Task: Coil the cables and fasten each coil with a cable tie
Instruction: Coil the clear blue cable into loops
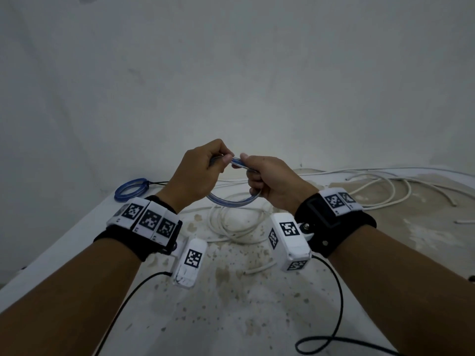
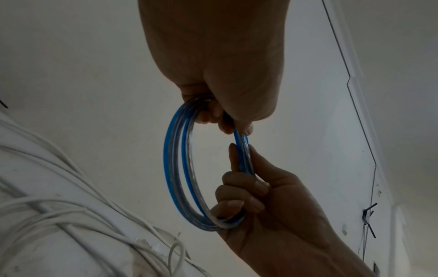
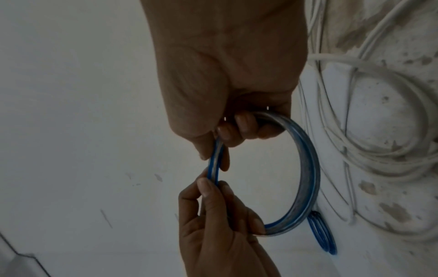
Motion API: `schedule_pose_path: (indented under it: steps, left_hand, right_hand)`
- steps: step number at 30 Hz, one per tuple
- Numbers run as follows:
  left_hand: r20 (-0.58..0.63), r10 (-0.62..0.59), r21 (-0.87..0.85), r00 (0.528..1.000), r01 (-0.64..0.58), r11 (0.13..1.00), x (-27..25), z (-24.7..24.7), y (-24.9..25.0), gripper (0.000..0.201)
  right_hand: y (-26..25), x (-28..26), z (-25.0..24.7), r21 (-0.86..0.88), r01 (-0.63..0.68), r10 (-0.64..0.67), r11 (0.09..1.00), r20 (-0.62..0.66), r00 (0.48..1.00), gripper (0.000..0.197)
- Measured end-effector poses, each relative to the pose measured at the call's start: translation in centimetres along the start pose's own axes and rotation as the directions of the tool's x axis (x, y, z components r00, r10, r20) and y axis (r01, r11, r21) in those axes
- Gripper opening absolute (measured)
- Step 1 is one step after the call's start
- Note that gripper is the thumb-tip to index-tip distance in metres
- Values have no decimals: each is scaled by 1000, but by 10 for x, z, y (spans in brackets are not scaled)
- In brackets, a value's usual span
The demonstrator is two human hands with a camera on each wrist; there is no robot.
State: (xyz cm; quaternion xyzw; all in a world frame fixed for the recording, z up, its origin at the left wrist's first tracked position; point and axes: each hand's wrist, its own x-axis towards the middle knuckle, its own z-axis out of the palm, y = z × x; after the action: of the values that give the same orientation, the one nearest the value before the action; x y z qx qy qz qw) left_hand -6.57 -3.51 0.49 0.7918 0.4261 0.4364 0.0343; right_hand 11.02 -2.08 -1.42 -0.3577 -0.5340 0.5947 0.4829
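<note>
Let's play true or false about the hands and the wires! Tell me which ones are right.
1. Both hands hold the blue coil. True: the left hand and the right hand both grip it.
2. The held coil lies flat on the table. False: it is lifted above the table.
3. A second blue coil lies on the table's far left. True.
4. The loose cables on the table are red. False: they are white.
5. The left hand is empty. False: it pinches the coil's top.
</note>
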Motion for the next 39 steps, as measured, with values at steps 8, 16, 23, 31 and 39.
schedule_pose_path:
  steps: [8,16,23,31,39]
  left_hand:
    - [46,-74,29,996,72,997,1,14,-1,13]
    - [62,-123,-76,990,128,989,5,29,11,19]
    - [-39,-267,-197,963,254,947,9,48,25,23]
    - [32,-212,-246,977,214,945,16,65,56,21]
    - [90,-107,-178,990,122,976,8,98,91,22]
  right_hand:
    - [6,1,-3,10,81,-80,997,-61,995,25]
    - [9,-1,-13,8,136,-135,991,-86,987,23]
    - [1,-11,-26,-53,182,-187,982,-114,976,24]
    - [-10,-39,-54,44,60,-50,997,-204,978,19]
    - [-2,-77,-97,-184,-15,-61,983,-402,913,37]
